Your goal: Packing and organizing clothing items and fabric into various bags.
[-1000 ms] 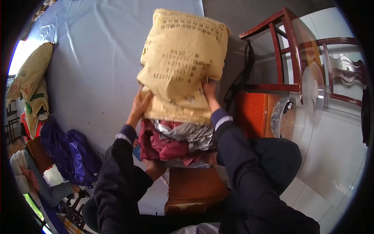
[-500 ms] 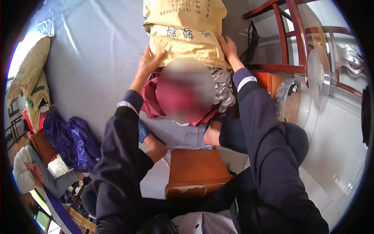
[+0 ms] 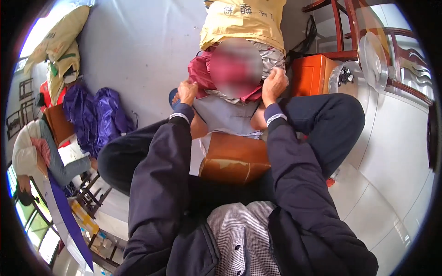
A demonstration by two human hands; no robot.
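A yellow woven sack lies with its mouth toward me. Out of it spills a bundle of shiny maroon fabric and silver-grey fabric; a round blur hides its middle. At the bundle's near left corner, my left hand is closed, fingertips pinching the maroon edge. My right hand is at the near right side, its fingers curled on the silver-grey fabric. Both hands are level with each other, and the bundle sits between them.
A brown box-like stool stands between my legs. Right of the sack are an orange stool, a clear plastic tub and a dark red wooden chair. Purple fabric hangs at left, near another person.
Both hands have left the sides of the sack's mouth and come back toward me onto the fabric's near corners. The view has shifted, so sack and bundle appear farther up and right.
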